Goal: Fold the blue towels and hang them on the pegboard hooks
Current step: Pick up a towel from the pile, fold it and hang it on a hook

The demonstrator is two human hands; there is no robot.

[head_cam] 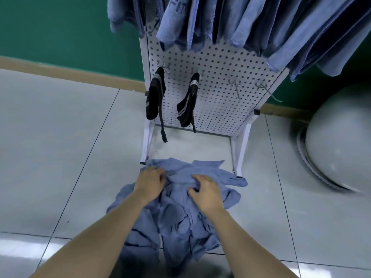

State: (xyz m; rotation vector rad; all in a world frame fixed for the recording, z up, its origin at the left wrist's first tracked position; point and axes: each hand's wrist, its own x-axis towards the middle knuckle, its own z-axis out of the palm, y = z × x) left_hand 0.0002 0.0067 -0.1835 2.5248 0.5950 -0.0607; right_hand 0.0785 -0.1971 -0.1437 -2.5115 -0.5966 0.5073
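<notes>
While several folded blue towels already hang along the far top row of the white pegboard, a crumpled heap of blue towels lies on the near floor tiles. Left hand and right hand both clutch its far edge, so folding looks barely begun; two lower right hooks stand bare beside two black socks.

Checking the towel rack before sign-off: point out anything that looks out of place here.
Two black socks hang on the lower hooks of the pegboard, odd among the hung blue towels. More blue towels lie in a crumpled pile on the floor, gripped by the left hand and right hand.
</notes>
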